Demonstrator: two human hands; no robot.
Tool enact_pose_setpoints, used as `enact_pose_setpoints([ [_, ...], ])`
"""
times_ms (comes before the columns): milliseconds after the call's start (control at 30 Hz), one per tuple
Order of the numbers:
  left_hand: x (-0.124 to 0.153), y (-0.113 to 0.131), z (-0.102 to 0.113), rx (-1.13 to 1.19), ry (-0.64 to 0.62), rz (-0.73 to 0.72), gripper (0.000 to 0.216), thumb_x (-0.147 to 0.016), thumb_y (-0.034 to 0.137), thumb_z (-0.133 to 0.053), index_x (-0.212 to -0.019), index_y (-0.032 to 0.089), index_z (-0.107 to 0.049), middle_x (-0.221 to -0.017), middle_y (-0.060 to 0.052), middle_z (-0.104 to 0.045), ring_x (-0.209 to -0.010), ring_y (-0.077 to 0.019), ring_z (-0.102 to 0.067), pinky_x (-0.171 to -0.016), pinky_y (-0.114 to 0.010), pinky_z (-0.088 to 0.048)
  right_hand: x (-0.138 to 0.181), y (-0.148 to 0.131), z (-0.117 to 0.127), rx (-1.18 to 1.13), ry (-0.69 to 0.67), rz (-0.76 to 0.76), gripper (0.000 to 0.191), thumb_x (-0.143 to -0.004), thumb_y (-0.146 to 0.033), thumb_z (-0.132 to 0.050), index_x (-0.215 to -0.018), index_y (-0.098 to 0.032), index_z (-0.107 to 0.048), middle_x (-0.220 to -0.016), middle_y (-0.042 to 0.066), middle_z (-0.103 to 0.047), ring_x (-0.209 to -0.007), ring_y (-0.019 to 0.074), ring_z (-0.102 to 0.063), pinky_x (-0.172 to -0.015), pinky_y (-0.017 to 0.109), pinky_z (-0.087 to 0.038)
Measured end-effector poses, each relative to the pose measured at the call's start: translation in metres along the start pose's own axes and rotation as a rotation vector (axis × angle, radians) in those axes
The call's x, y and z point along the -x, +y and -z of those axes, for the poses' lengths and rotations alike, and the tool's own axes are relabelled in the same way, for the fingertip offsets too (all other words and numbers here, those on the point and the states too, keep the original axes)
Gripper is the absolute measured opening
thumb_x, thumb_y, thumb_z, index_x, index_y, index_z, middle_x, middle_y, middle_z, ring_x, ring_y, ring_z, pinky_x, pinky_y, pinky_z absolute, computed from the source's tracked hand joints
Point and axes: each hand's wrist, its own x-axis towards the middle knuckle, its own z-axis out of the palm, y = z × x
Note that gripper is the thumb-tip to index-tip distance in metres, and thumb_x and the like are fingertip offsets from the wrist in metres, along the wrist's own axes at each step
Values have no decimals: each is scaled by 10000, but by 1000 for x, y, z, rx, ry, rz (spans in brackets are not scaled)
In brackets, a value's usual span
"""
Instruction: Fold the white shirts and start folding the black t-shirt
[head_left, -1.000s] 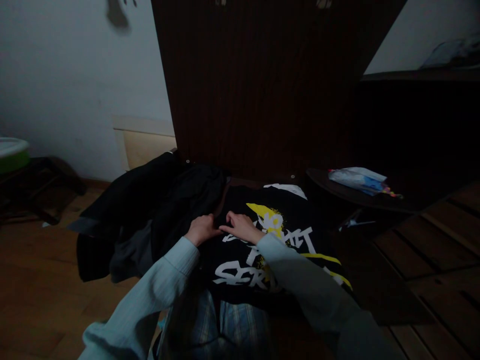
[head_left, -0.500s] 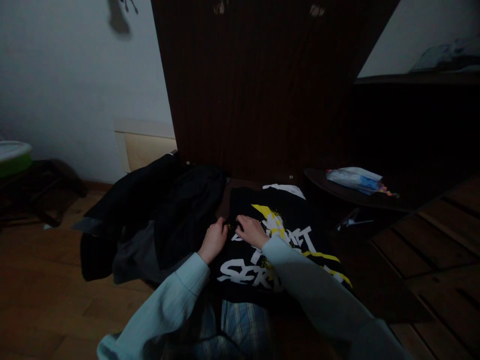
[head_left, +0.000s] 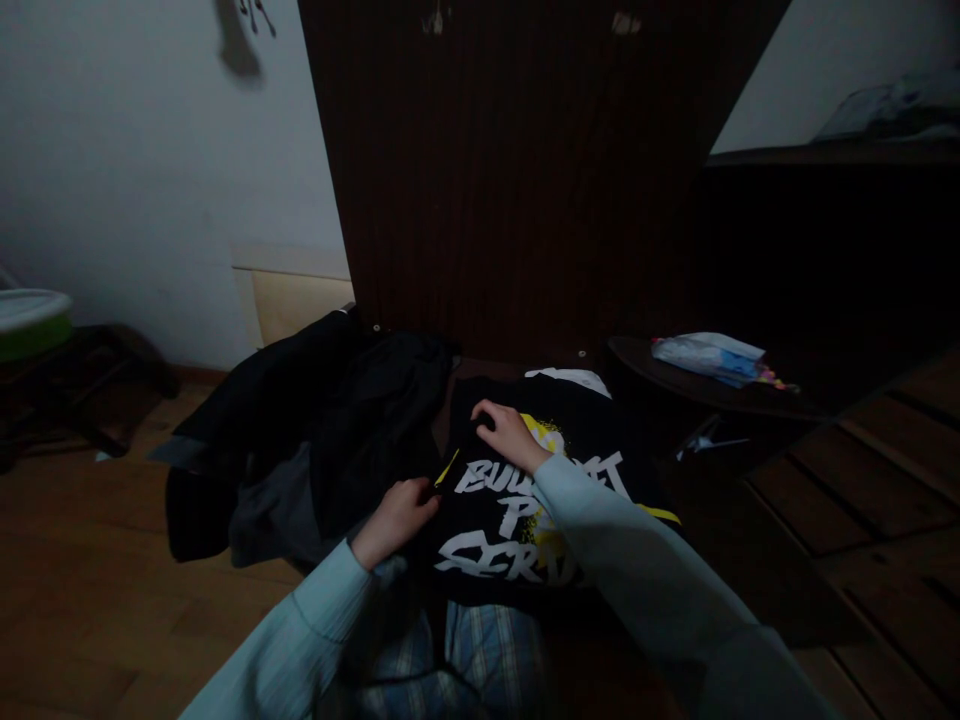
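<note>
A black T-shirt (head_left: 487, 525) with white lettering and a yellow print lies spread in front of me, over a low dark surface. My left hand (head_left: 397, 515) is closed at its left edge, fingers pinching the cloth just below a thin yellow stripe. Farther up the shirt rests my right hand (head_left: 510, 435), its thumb and fingers curved and apart over the fabric near the top of the print. A white cloth (head_left: 570, 380) shows past the shirt's far edge. Dark clothes (head_left: 360, 430), black and grey, are heaped left of the shirt.
A dark wooden panel (head_left: 525, 200) rises behind the clothes. On a dark rounded ledge (head_left: 637, 370) at the right lies a clear plastic packet (head_left: 709, 358). At far left a green and white tub (head_left: 34, 325) sits on a dark stand (head_left: 82, 385). Wooden floor (head_left: 97, 530) extends at left.
My left hand has moved down and left along the shirt's edge, and my right hand slightly up. They are now farther apart; more lettering and a yellow stripe on the left edge show.
</note>
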Motion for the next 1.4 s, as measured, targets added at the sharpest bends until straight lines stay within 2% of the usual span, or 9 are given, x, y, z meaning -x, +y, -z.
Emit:
enact_pose_setpoints([
  [100,4,-8,-5,143,108,13,204,-811,234,-400,-706,149,-553,-698,-28,-613,-657,-140,-574,-573,-220,-403,2,-5,5,20,-54,31,229,-662,-77,-466,-819,-192,-585,-859,12,-610,-835,147,-550,-771,243,-397],
  [267,1,-10,-11,265,205,66,124,-809,204,-407,-822,167,-525,-806,-30,-633,-758,-141,-594,-666,-222,-434,-1,-4,17,84,-378,5,136,-710,-165,-505,-731,-212,-630,-721,-20,-635,-683,129,-567,-671,221,-406],
  [467,3,-9,-16,298,273,37,221,-786,213,-462,-1004,174,-470,-842,-47,-641,-776,-164,-612,-699,-258,-444,-34,14,-3,147,-114,-100,287,-824,-218,-417,-1051,-205,-593,-1069,39,-625,-989,165,-560,-848,281,-407],
  [567,4,-10,-19,327,312,25,251,-769,181,-458,-1020,179,-462,-873,-59,-639,-805,-167,-612,-727,-268,-440,-38,19,-32,228,-196,-47,471,-836,-398,-441,-1263,-200,-445,-1336,83,-428,-1232,212,-372,-983,352,-318],
  [700,8,-13,-23,377,376,58,128,-734,186,-458,-852,175,-505,-753,-34,-621,-689,-153,-587,-641,-249,-421,-31,22,-61,383,-248,-105,579,-853,-532,-314,-1335,-214,-350,-1435,90,-253,-1324,261,-181,-1045,453,-173],
  [833,20,-20,-35,521,250,82,208,-691,357,-526,-601,183,-454,-461,63,-424,-442,-96,-413,-454,-208,-292,-30,23,-64,412,-266,-121,609,-859,-557,-248,-1360,-215,-301,-1449,79,-218,-1333,240,-152,-1056,429,-140],
  [1000,41,-24,-48,665,64,70,405,-559,508,-621,-508,175,-397,-437,77,-361,-432,-62,-320,-430,-189,-244,-37,26,-59,405,-288,-149,631,-857,-569,-228,-1371,-204,-271,-1456,75,-194,-1338,221,-134,-1060,414,-122],
  [1233,55,-41,-43,684,502,93,441,-659,618,-479,-705,183,-533,-623,11,-528,-601,-137,-504,-557,-229,-416,-50,35,-59,388,-273,-228,677,-856,-571,-213,-1390,-156,-208,-1464,68,-162,-1342,213,-112,-1066,402,-105],
  [1400,55,-46,-46,554,504,132,438,-680,616,-433,-695,194,-548,-599,7,-563,-588,-154,-532,-554,-245,-428,-53,37,-60,384,-268,-235,724,-848,-584,-201,-1392,-107,-186,-1463,82,-153,-1345,211,-96,-1069,394,-105],
])
